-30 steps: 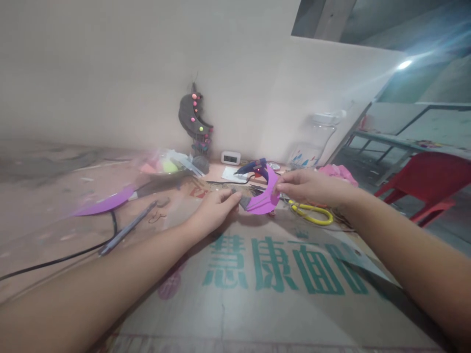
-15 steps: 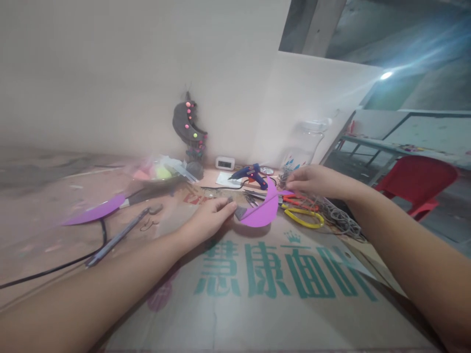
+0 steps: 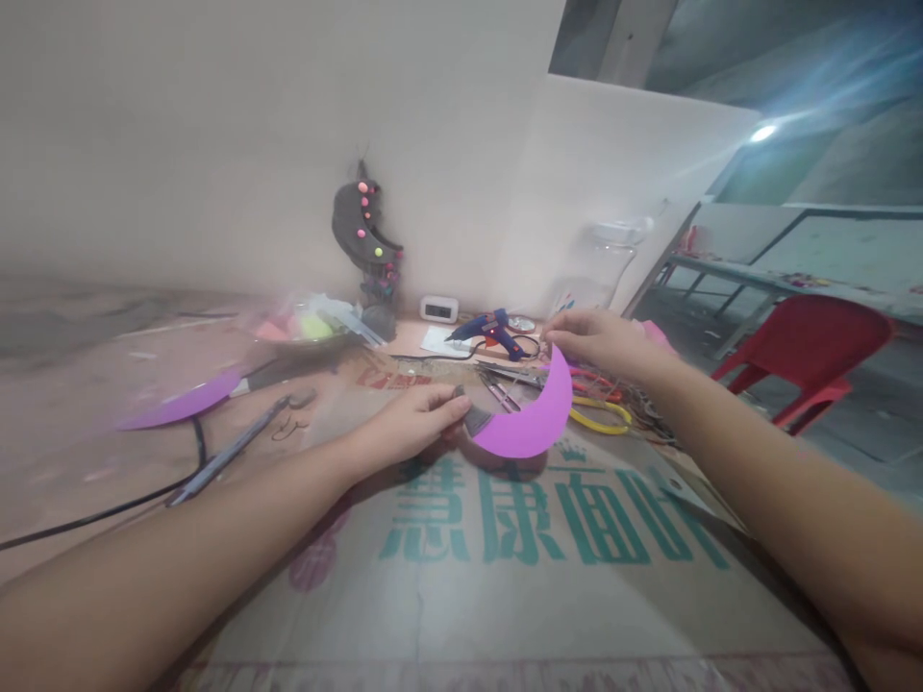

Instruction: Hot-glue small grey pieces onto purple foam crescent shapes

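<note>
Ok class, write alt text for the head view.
The left hand pinches the grey tip of a purple crescent over a printed board; the right hand is by its upper tip. Behind are a glue gun, a clock and a decorated grey crescent.

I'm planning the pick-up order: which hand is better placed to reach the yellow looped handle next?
Probably the right hand: it is nearer the yellow looped handle. The left hand is farther off and pinches the grey end of the purple crescent.

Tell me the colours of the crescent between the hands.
The crescent is purple, with one dark grey tip; the head view shows it best.
</note>
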`<state>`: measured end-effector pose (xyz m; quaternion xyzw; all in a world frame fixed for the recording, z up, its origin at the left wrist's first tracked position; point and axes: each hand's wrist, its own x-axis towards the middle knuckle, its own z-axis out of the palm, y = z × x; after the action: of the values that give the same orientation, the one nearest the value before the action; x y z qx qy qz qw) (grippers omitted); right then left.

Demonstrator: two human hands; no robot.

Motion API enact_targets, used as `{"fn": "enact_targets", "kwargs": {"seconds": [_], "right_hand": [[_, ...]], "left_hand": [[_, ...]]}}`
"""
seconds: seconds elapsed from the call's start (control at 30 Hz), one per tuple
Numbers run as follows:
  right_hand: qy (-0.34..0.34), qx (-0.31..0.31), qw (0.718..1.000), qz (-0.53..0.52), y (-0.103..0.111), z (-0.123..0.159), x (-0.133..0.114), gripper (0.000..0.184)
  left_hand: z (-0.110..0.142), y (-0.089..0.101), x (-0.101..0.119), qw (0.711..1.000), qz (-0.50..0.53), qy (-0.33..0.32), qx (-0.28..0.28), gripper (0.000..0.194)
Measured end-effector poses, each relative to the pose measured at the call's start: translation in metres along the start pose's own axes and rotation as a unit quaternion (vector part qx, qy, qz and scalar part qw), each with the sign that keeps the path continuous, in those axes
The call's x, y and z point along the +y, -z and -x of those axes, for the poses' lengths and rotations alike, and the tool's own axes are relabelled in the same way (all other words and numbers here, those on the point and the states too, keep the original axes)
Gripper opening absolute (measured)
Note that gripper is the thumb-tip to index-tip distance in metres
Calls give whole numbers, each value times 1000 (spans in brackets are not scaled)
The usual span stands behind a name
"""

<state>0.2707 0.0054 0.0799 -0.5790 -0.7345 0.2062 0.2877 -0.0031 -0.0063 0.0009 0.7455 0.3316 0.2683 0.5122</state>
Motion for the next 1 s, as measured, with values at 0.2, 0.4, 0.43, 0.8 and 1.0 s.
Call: {"fn": "enact_targets", "kwargs": {"seconds": [0.2, 0.4, 0.43, 0.8, 1.0], "right_hand": [[115, 13, 993, 12, -33, 10, -6, 29], [60, -82, 948, -301, -77, 34, -3, 44], [68, -92, 943, -313, -81, 36, -1, 48], [-4, -98, 918, -384, -95, 43, 7, 25], [-37, -68, 929, -362, -97, 40, 2, 28]], "left_hand": [[-3, 2, -2, 1000, -1, -11, 23, 44], [-2, 0, 0, 999, 12, -17, 37, 42], [-1, 0, 0, 999, 9, -18, 36, 43], [-2, 0, 3, 999, -11, -23, 44, 42], [-3, 0, -3, 999, 6, -20, 25, 43]]}}
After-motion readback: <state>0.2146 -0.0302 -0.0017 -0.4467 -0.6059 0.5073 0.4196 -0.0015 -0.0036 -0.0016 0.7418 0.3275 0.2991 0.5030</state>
